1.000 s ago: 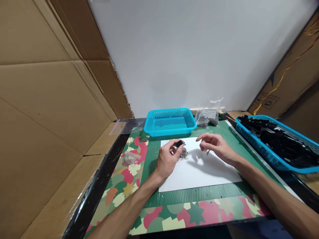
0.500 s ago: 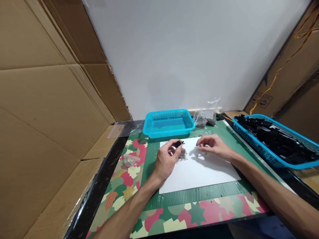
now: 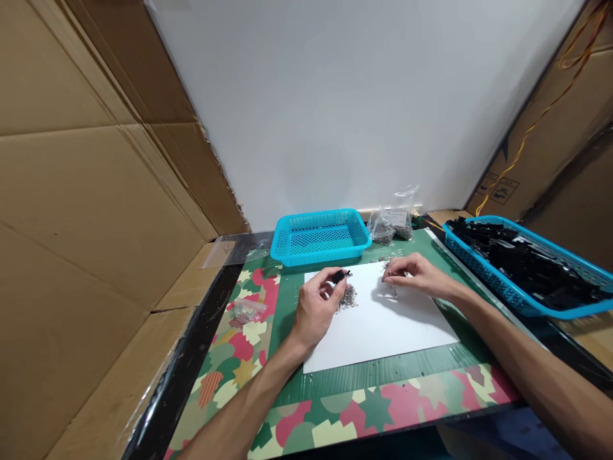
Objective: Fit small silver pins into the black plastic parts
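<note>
Between the thumb and fingers of my left hand [image 3: 317,305] is a small black part [image 3: 340,276], held above the left side of a white sheet [image 3: 383,332]. A pile of small metal pieces [image 3: 348,298] lies on the sheet just beside that hand. My right hand [image 3: 410,276] is over the sheet's upper right, its fingers closed around a thin, shiny tool-like item [image 3: 395,291] that is too small to identify. More small metal pieces [image 3: 387,257] are scattered past the sheet's far edge.
A blue basket [image 3: 320,259] stands behind the sheet, beside plastic bags of metal pieces [image 3: 390,227]. At the right, another blue basket [image 3: 507,291] holds many black parts. A small clear bag [image 3: 249,310] lies at the left. Cardboard walls [image 3: 110,185] flank the table.
My right hand's fingers have drawn together on the thin shiny item, which now points down toward the sheet. My left hand keeps the black part in nearly the same place. The view has shifted slightly.
</note>
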Tool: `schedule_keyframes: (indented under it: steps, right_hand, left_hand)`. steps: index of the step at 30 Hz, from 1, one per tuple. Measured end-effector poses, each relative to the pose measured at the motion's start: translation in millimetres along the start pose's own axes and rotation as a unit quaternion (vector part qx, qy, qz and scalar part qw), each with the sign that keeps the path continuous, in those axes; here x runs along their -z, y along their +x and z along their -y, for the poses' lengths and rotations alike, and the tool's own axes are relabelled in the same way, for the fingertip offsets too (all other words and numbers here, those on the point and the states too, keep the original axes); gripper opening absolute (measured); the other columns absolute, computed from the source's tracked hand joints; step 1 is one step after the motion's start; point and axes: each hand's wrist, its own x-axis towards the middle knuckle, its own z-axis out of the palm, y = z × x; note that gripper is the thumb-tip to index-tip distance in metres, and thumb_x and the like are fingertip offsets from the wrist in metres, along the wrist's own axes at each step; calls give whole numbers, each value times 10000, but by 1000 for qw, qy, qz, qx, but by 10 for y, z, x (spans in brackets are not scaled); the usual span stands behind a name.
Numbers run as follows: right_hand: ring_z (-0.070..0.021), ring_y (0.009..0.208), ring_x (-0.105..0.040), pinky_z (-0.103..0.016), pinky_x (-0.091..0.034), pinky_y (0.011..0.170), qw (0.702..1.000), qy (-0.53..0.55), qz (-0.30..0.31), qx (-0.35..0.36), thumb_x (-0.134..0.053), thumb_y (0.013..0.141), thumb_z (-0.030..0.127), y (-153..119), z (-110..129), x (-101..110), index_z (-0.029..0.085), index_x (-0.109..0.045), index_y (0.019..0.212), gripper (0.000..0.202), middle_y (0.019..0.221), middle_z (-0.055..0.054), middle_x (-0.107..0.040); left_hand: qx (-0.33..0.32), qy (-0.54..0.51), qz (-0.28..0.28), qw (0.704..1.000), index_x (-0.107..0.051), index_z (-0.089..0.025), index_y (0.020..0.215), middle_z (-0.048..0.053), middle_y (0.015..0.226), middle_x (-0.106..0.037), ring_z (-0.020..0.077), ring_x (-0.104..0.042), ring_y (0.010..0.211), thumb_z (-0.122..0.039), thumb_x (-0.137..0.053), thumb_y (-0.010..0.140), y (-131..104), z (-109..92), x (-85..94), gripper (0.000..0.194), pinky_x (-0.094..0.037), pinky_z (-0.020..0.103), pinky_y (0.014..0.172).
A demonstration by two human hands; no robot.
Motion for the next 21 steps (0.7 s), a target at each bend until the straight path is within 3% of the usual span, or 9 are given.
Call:
schedule_keyframes:
  steps: [6, 13, 21]
  right_hand:
    - [-152, 688, -570, -293, -428, 634, 1000, 16, 11, -22, -714, 960, 497, -42, 39, 25, 133, -793, 884, 380, 755, -65, -691]
    - [-152, 703, -599, -282, -465, 648, 999, 17, 23, -22, -727, 951, 490, -44, 134, -92, 139, -801, 918, 361, 801, -73, -720]
    - [-137, 693, -589, -266, -418, 639, 999, -34, 32, -6, -702, 969, 423, -37, 233, -98, 143, -795, 933, 297, 745, -40, -704]
  left_hand:
    - [-5, 9, 1, 1000, -719, -163, 1154, 62, 958, -736, 98, -553, 607, -413, -696, 967, -1, 13, 2, 313, -467, 220, 557]
    - [1, 19, 1, 1000, -731, -169, 1156, 52, 923, -733, 98, -552, 601, -402, -712, 949, -4, 56, -5, 312, -452, 214, 542]
    - [6, 19, 8, 1000, -728, -167, 1162, 53, 921, -734, 94, -555, 586, -402, -719, 945, -1, 36, -30, 320, -450, 209, 527]
